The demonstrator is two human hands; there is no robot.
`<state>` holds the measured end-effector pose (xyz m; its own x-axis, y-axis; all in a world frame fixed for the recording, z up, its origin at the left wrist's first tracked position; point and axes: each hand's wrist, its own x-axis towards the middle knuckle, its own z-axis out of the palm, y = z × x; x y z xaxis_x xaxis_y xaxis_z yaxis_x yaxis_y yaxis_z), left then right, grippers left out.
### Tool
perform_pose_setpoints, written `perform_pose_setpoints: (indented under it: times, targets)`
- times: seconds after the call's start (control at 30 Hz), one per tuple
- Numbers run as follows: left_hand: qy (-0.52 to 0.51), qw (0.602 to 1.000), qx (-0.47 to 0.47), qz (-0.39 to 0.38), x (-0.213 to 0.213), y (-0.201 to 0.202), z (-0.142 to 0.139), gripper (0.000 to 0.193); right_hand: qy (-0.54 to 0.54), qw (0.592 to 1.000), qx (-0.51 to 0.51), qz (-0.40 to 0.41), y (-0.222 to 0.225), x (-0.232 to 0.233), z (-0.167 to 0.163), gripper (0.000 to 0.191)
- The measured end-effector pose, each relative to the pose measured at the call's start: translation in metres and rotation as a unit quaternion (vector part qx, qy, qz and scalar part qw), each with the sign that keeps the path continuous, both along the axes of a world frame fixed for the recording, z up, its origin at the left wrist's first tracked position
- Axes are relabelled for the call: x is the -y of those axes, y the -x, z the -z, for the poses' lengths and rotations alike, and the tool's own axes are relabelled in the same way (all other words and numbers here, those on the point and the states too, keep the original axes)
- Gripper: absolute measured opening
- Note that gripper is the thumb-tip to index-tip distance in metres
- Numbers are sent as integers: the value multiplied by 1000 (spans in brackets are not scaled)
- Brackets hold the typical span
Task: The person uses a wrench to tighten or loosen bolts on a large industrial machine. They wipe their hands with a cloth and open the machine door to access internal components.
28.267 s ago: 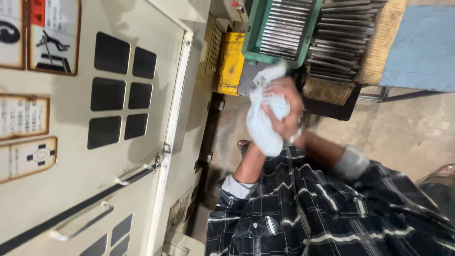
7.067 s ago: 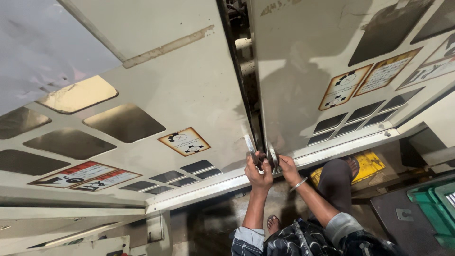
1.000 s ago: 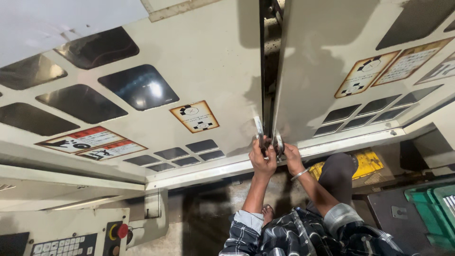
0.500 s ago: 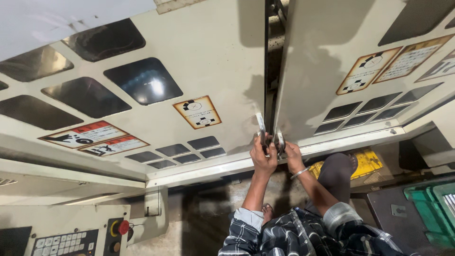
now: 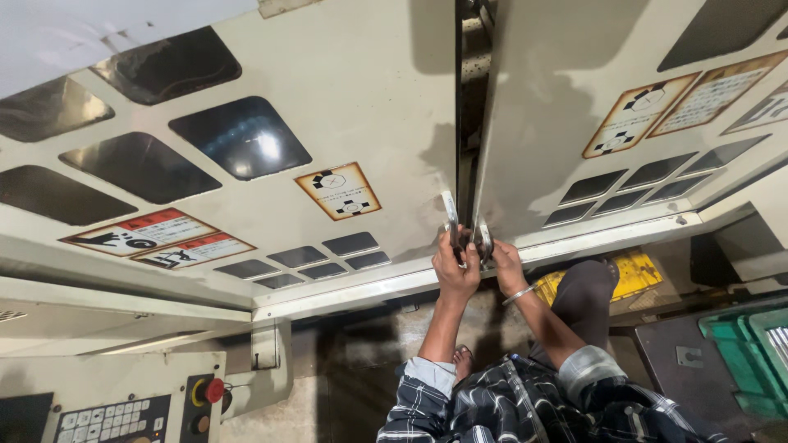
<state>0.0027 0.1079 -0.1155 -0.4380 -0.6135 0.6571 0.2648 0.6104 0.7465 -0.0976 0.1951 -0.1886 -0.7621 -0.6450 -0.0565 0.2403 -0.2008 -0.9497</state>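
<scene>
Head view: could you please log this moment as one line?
left hand: grips left door handle | right hand: grips right door handle | doors: narrow gap

Concrete floor (image 5: 386,344) under machine; bare foot (image 5: 462,361), yellow block (image 5: 632,275), green crate (image 5: 751,353) on it.

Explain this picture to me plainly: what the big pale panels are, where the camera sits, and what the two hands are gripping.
The camera is worn on the person's head, so the view is tilted and you see their own arms in plaid sleeves. The pale panels are two sliding doors of a large machine: the left door and the right door, each with dark windows and warning stickers. A narrow gap stands between them. The left hand grips the left door handle; the right hand grips the right door handle. A control panel with a red button sits lower left.
</scene>
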Motion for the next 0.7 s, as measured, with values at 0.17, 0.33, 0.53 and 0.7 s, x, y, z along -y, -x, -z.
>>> perform_pose_setpoints:
  times: [0.17,0.33,0.53,0.7]
  targets:
    - [2,1000,9,-2,3,2,0,39,1,1000,-4,1,3,2,5,33]
    - [5,1000,-9,1,5,4,-1,38,14,1000,2,0,6,5,13,33]
    - [-16,1000,14,14,9,-2,3,40,-10,999,-37,9,3,7,22,32]
    - [-17,1000,17,20,10,-7,10,42,-7,1000,-19,14,-1,9,28,29]
